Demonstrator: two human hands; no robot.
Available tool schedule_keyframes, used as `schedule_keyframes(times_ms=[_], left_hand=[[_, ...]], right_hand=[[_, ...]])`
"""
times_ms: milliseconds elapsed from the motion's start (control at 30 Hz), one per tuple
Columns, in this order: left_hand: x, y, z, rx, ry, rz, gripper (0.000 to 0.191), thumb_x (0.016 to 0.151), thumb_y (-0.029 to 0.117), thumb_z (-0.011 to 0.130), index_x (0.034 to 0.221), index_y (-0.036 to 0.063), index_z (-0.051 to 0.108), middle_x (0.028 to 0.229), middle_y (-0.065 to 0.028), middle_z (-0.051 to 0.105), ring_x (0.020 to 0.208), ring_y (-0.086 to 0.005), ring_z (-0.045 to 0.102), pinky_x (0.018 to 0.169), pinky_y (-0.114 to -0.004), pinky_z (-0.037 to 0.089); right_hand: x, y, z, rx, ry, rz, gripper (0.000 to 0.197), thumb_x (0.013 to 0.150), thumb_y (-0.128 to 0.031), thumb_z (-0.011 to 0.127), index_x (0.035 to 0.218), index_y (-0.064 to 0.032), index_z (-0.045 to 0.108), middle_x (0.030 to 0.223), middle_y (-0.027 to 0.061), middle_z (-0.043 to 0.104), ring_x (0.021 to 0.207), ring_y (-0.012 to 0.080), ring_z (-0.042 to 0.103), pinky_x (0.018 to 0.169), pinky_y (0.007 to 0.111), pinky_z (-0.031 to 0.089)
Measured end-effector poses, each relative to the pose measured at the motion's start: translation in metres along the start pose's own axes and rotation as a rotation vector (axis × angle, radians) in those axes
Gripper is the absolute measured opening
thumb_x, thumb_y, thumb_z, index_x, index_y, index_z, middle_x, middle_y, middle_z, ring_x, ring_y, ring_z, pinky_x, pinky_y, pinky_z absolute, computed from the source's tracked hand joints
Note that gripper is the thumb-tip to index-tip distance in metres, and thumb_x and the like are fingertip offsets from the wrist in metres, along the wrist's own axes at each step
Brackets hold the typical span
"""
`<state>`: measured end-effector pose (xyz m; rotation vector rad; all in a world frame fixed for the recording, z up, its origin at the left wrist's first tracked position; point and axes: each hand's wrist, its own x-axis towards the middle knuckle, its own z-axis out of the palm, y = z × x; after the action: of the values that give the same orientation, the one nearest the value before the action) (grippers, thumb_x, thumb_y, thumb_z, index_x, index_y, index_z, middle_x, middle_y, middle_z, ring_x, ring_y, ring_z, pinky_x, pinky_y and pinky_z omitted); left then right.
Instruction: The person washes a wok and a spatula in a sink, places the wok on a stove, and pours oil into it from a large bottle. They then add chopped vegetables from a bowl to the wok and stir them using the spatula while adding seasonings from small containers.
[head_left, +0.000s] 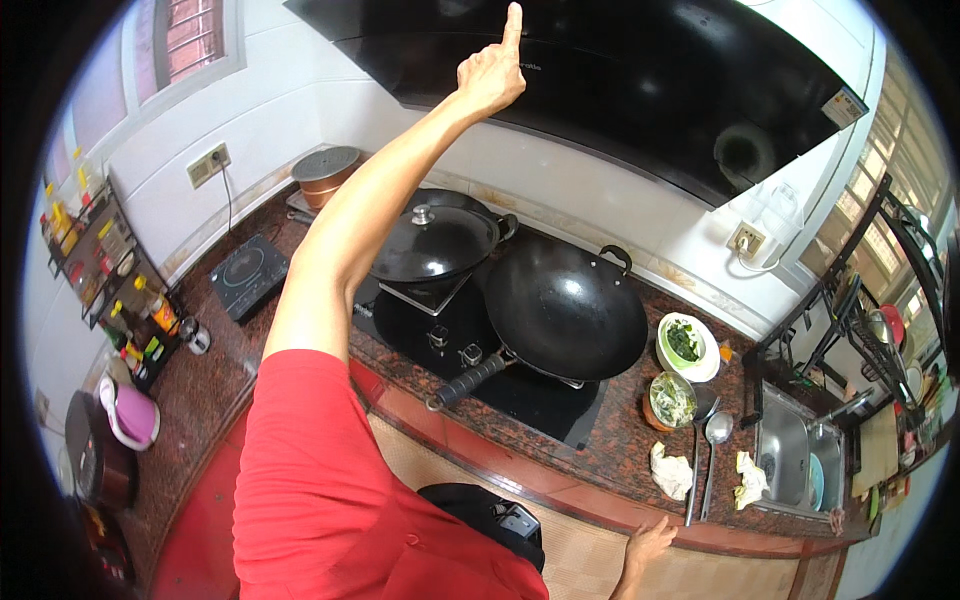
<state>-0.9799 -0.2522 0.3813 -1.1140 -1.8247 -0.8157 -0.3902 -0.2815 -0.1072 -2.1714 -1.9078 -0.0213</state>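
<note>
My left hand (491, 77) is raised in front of the black glass range hood (637, 82). Its index finger is straight and the other fingers are curled; it holds nothing, and whether the fingertip touches the glass I cannot tell. Low at the right, my empty right hand (651, 541) hangs by the counter's front edge with its fingers spread slightly. Below the hood, an uncovered black wok (566, 311) sits on the right burner of the gas hob (480, 360), its handle towards me. The wok on the left burner has a domed lid (427, 244), partly behind my left forearm.
Right of the hob are a bowl of chopped greens (682, 341), another bowl of greens (673, 400), a ladle (718, 431), crumpled cloths (670, 472) and a sink (784, 457). To the left stand an induction cooker (250, 276), a bottle rack (112, 270) and a pink kettle (129, 412).
</note>
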Motion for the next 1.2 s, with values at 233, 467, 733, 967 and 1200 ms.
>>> schedule_keyframes(times_ms=[233, 467, 733, 967, 1200], left_hand=[[0.033, -0.01, 0.013, -0.136, -0.001, -0.1, 0.092, 0.069, 0.003, 0.05, 0.14, 0.0129, -0.009, 0.069, -0.022, 0.06, 0.063, -0.0353, 0.061, 0.061, -0.046, 0.048], [0.023, -0.011, 0.023, -0.067, 0.05, 0.008, 0.088, 0.07, 0.004, 0.05, 0.141, 0.0178, 0.0, 0.066, -0.0198, 0.059, 0.057, -0.0346, 0.059, 0.054, -0.046, 0.046], [0.028, 0.009, 0.009, 0.042, 0.0, 0.099, 0.087, 0.071, 0.004, 0.053, 0.142, 0.0246, 0.007, 0.068, -0.0181, 0.059, 0.055, -0.0327, 0.059, 0.051, -0.044, 0.047], [0.013, 0.046, 0.02, 0.036, -0.083, -0.003, 0.082, 0.072, 0.005, 0.043, 0.142, 0.02, 0.002, 0.076, -0.02, 0.06, 0.067, -0.0342, 0.06, 0.063, -0.046, 0.047], [-0.166, 0.163, 0.007, -0.639, -0.427, 0.518, 0.062, 0.085, 0.003, 0.052, 0.138, 0.0185, 0.025, 0.075, -0.0088, 0.056, 0.063, -0.0169, 0.055, 0.061, -0.028, 0.046]], right_hand=[[-0.073, 0.0, 0.019, 0.151, -0.078, 0.056, 0.054, 0.072, -0.006, 0.066, 0.12, 0.0025, 0.044, 0.124, 0.0311, 0.032, 0.109, 0.0436, 0.041, 0.09, 0.043, 0.038], [-0.106, 0.009, 0.023, 0.139, -0.197, 0.265, 0.051, 0.072, -0.008, 0.066, 0.118, 0.0041, 0.047, 0.122, 0.026, 0.035, 0.108, 0.04, 0.043, 0.09, 0.041, 0.039], [-0.138, 0.0, 0.017, 0.097, -0.436, 0.439, 0.052, 0.073, -0.015, 0.067, 0.118, 0.0028, 0.048, 0.12, 0.0234, 0.037, 0.111, 0.0369, 0.042, 0.093, 0.039, 0.038], [-0.213, 0.081, 0.075, 0.248, -0.33, 0.281, 0.046, 0.07, -0.013, 0.063, 0.112, 0.002, 0.051, 0.117, 0.0263, 0.044, 0.111, 0.0393, 0.042, 0.093, 0.046, 0.035], [-0.275, 0.122, 0.082, 0.313, -0.222, 0.355, 0.039, 0.074, -0.017, 0.06, 0.108, 0.0024, 0.055, 0.105, 0.0252, 0.055, 0.103, 0.0386, 0.049, 0.088, 0.042, 0.041]])
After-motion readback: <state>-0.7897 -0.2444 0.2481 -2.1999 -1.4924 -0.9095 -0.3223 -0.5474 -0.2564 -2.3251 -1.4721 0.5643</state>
